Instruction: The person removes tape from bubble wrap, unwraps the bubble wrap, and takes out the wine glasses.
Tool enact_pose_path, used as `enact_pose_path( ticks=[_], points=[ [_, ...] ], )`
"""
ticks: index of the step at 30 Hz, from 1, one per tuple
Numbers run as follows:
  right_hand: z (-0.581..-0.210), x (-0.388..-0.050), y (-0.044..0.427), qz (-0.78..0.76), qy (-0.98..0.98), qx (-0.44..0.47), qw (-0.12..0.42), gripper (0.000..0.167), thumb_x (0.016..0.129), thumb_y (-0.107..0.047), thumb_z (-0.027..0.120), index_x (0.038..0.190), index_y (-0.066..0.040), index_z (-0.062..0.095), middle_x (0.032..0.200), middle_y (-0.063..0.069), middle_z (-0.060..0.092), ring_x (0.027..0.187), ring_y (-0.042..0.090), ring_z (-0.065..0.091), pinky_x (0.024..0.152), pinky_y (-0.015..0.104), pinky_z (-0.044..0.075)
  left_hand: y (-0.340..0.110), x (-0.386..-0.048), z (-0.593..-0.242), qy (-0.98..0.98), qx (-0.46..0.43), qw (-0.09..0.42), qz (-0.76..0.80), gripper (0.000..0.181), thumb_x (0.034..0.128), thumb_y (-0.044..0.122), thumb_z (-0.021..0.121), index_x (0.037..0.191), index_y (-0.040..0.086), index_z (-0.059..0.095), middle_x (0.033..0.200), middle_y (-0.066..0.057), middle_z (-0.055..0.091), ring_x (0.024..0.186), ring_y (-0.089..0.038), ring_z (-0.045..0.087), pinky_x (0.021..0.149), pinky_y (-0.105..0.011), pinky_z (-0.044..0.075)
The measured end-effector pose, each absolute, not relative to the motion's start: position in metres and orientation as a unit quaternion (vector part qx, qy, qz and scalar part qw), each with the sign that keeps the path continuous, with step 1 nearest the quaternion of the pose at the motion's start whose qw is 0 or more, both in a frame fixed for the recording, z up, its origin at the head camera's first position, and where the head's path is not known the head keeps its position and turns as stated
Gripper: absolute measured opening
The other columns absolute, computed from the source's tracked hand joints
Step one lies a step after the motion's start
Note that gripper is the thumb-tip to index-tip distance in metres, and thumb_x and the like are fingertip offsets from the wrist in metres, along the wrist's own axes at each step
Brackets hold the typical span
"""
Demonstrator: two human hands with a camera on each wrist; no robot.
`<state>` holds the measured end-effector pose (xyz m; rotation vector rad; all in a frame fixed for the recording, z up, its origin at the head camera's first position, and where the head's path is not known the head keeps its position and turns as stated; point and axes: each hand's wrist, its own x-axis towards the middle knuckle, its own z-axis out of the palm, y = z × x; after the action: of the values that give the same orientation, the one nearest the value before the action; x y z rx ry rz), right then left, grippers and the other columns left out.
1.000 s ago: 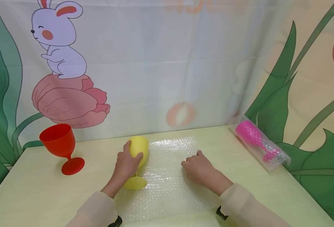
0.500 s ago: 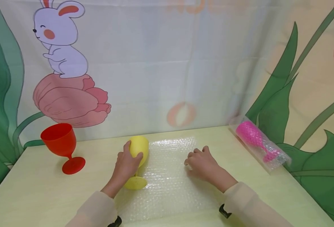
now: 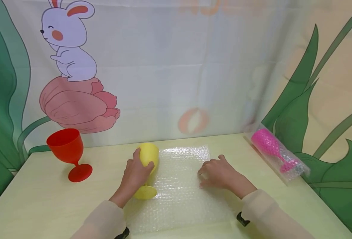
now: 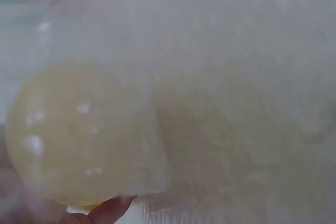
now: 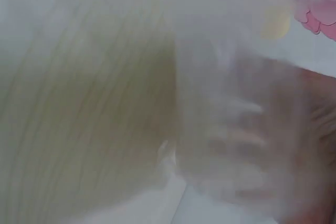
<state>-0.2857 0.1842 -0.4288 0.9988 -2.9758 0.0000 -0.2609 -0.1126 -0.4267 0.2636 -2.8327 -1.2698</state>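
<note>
- Left hand: fingers grasp the yellow cup at the left side of the bubble wrap, on the tabletop.
- Right hand: at the wrap's right side; cannot tell whether its fingers pinch it.

I can't read any word, number or brand from here. On my head feed, the nearest thing to text is a row of faint orange lettering along the top of the printed cloth backdrop. The upper edge of my view cuts through it, so I get only the lower parts of the characters. The strokes look pale and soft-edged; some curve like hooks, but I can't settle on a single letter. Both wrist feeds reach me hazy and blurred, and I can make out no writing in either.
</note>
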Motion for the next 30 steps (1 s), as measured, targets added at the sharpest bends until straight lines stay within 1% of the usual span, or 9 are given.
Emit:
enact_pose_path(
  ticks=[4, 6, 8, 12, 15, 20, 23, 26, 30],
  points=[
    [-0.427, -0.283, 0.179, -0.012, -0.950, 0.312, -0.017, 0.050, 0.081, -0.059, 0.080, 0.117, -0.025, 0.077, 0.105, 0.000, 0.072, 0.098, 0.025, 0.068, 0.100, 0.071, 0.035, -0.115, -0.257, -0.427, -0.910, 0.076, 0.017, -0.408, 0.090, 0.0937, 0.035, 0.069, 0.162, 0.009, 0.016, 0.128, -0.033, 0.047, 0.100, -0.043, 0.056, 0.082, -0.055, 0.048],
    [-0.425, -0.279, 0.173, -0.037, -0.950, 0.310, -0.016, 0.054, 0.080, -0.062, 0.080, 0.119, -0.025, 0.075, 0.102, 0.001, 0.071, 0.096, 0.026, 0.065, 0.099, 0.069, 0.036, -0.116, -0.256, -0.429, -0.910, 0.070, 0.020, -0.409, 0.095, 0.0915, 0.034, 0.073, 0.162, 0.008, 0.015, 0.128, -0.033, 0.047, 0.104, -0.045, 0.056, 0.085, -0.057, 0.048],
    [-0.422, -0.276, 0.167, -0.069, -0.950, 0.305, -0.016, 0.056, 0.079, -0.064, 0.079, 0.121, -0.026, 0.075, 0.098, 0.000, 0.070, 0.093, 0.025, 0.062, 0.095, 0.063, 0.038, -0.119, -0.256, -0.429, -0.910, 0.069, 0.020, -0.408, 0.096, 0.0902, 0.033, 0.074, 0.162, 0.008, 0.015, 0.128, -0.033, 0.048, 0.107, -0.045, 0.055, 0.086, -0.058, 0.047],
    [-0.419, -0.272, 0.156, -0.131, -0.948, 0.291, -0.012, 0.051, 0.080, -0.067, 0.077, 0.115, -0.030, 0.077, 0.093, -0.003, 0.070, 0.091, 0.022, 0.057, 0.089, 0.053, 0.037, -0.125, -0.255, -0.431, -0.910, 0.074, 0.020, -0.407, 0.096, 0.0902, 0.034, 0.075, 0.162, 0.009, 0.017, 0.128, -0.032, 0.050, 0.107, -0.044, 0.055, 0.085, -0.057, 0.046],
    [-0.417, -0.269, 0.150, -0.147, -0.949, 0.278, -0.023, 0.047, 0.082, -0.063, 0.077, 0.113, -0.029, 0.077, 0.094, -0.003, 0.071, 0.093, 0.021, 0.059, 0.096, 0.056, 0.036, -0.129, -0.254, -0.433, -0.908, 0.080, 0.023, -0.410, 0.095, 0.0903, 0.038, 0.074, 0.162, 0.009, 0.018, 0.126, -0.029, 0.054, 0.107, -0.042, 0.056, 0.083, -0.056, 0.046],
    [-0.414, -0.263, 0.142, -0.114, -0.958, 0.257, -0.063, 0.039, 0.085, -0.048, 0.081, 0.108, -0.018, 0.074, 0.092, 0.003, 0.069, 0.093, 0.025, 0.066, 0.104, 0.062, 0.036, -0.133, -0.254, -0.435, -0.904, 0.081, 0.040, -0.418, 0.095, 0.0899, 0.040, 0.073, 0.162, 0.009, 0.019, 0.126, -0.027, 0.057, 0.106, -0.042, 0.058, 0.082, -0.055, 0.047],
    [-0.413, -0.258, 0.139, -0.104, -0.959, 0.255, -0.067, 0.035, 0.086, -0.044, 0.081, 0.103, -0.015, 0.072, 0.088, 0.004, 0.065, 0.091, 0.025, 0.065, 0.099, 0.054, 0.041, -0.135, -0.252, -0.436, -0.898, 0.084, 0.051, -0.429, 0.094, 0.0899, 0.039, 0.072, 0.162, 0.009, 0.019, 0.129, -0.026, 0.057, 0.108, -0.043, 0.057, 0.083, -0.056, 0.046],
    [-0.412, -0.256, 0.138, -0.117, -0.956, 0.263, -0.050, 0.035, 0.085, -0.044, 0.082, 0.100, -0.015, 0.072, 0.090, 0.004, 0.064, 0.093, 0.025, 0.063, 0.092, 0.045, 0.044, -0.138, -0.250, -0.437, -0.889, 0.087, 0.061, -0.446, 0.094, 0.0902, 0.038, 0.072, 0.162, 0.010, 0.018, 0.135, -0.027, 0.054, 0.112, -0.043, 0.055, 0.087, -0.057, 0.046],
    [-0.411, -0.255, 0.136, -0.129, -0.951, 0.277, -0.038, 0.031, 0.083, -0.041, 0.083, 0.092, -0.013, 0.072, 0.088, 0.002, 0.065, 0.091, 0.024, 0.063, 0.086, 0.041, 0.045, -0.141, -0.249, -0.439, -0.876, 0.084, 0.063, -0.471, 0.095, 0.0915, 0.036, 0.071, 0.163, 0.010, 0.014, 0.140, -0.027, 0.051, 0.115, -0.042, 0.054, 0.092, -0.055, 0.046]
  ],
)
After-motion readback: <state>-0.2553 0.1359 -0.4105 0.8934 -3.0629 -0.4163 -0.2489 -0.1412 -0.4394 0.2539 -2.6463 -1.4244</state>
